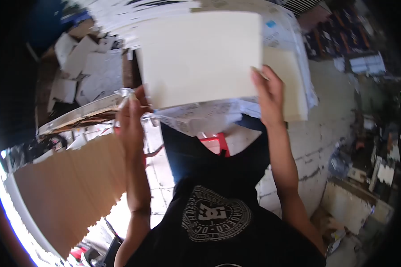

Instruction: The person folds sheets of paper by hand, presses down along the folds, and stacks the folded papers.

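Note:
A cream stack of paper or card [202, 58] is raised in front of me, slightly tilted. My right hand [270, 91] grips its right edge, with the thumb on the near face and the fingers behind. By the lower left corner is my left hand [132, 113], its fingers bent and partly behind one another. A small shiny pale thing shows at its fingertips; I cannot make out what it is. Whether those fingers touch the stack's corner is unclear. Beneath the stack, another cream sheet [294, 84] lies on white printed wrapping [196, 118].
White sheets [133, 20] are piled at the back. Paper scraps [91, 73] fill a wooden-edged bin or table on the left. A brown board [71, 187] stands lower left. A red stool [218, 143] is under the work surface. Boxes and clutter [349, 204] line the right side.

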A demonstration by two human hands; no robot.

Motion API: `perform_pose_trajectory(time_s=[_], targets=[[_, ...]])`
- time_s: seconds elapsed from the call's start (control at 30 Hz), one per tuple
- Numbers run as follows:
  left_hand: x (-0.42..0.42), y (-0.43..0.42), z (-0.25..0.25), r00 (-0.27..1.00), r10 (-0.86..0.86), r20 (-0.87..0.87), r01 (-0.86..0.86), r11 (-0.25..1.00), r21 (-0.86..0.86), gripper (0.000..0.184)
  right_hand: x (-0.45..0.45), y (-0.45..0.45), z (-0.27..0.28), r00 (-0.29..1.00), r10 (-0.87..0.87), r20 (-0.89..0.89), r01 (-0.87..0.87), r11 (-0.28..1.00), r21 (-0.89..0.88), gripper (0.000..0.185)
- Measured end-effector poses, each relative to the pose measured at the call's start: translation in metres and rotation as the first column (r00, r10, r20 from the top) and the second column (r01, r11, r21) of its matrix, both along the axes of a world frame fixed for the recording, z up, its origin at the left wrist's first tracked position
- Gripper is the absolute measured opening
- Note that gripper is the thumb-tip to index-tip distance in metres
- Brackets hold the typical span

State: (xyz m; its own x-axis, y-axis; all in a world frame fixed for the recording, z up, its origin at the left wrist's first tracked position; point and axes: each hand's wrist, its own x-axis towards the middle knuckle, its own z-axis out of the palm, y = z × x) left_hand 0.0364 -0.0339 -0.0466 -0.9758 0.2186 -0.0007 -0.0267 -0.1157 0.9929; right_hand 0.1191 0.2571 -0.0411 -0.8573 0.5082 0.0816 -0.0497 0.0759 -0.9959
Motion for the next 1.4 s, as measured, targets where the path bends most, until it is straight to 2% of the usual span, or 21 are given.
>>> perform_pose_trajectory(time_s=[0.03,0.07,0.13,0.2,0.3,0.33,0.47,0.6,1.4], targets=[[-0.005,0.006,0.007,1.0,-0.029,-0.005,0.03,0.999,0.034,0.036,-0.009,-0.007,0.007,0.999,0.03,-0.028,-0.028,0.997,0.075,0.015],[-0.011,0.011,0.01,0.998,0.022,-0.067,-0.028,0.996,-0.082,0.023,-0.014,-0.004,0.015,0.993,0.118,0.003,-0.117,0.977,0.18,0.019],[-0.015,0.023,0.02,0.993,0.086,-0.085,-0.096,0.987,-0.131,0.031,-0.024,0.007,0.021,0.988,0.112,0.108,-0.147,0.901,0.408,0.027],[-0.014,0.027,0.013,0.989,0.081,-0.12,-0.11,0.96,-0.259,0.035,-0.027,0.018,0.02,0.971,0.105,0.213,-0.198,0.852,0.485,0.029],[-0.011,0.023,-0.003,0.987,0.084,-0.136,-0.134,0.902,-0.411,0.043,-0.027,0.037,-0.005,0.969,0.222,0.104,-0.242,0.789,0.565,0.03],[-0.01,0.022,-0.008,0.987,0.086,-0.135,-0.139,0.88,-0.454,0.045,-0.028,0.042,-0.014,0.962,0.237,0.137,-0.272,0.768,0.579,0.031],[-0.011,0.027,-0.012,0.974,0.037,-0.225,-0.168,0.782,-0.6,0.048,-0.025,0.047,-0.039,0.94,0.24,0.243,-0.34,0.728,0.595,0.033],[-0.012,0.029,-0.014,0.976,0.032,-0.216,-0.161,0.773,-0.614,0.048,-0.022,0.045,-0.04,0.923,0.223,0.314,-0.37,0.74,0.563,0.036],[-0.015,0.033,-0.014,0.973,0.018,-0.231,-0.18,0.685,-0.706,0.047,-0.019,0.044,-0.045,0.939,0.194,0.284,-0.329,0.747,0.578,0.037]])
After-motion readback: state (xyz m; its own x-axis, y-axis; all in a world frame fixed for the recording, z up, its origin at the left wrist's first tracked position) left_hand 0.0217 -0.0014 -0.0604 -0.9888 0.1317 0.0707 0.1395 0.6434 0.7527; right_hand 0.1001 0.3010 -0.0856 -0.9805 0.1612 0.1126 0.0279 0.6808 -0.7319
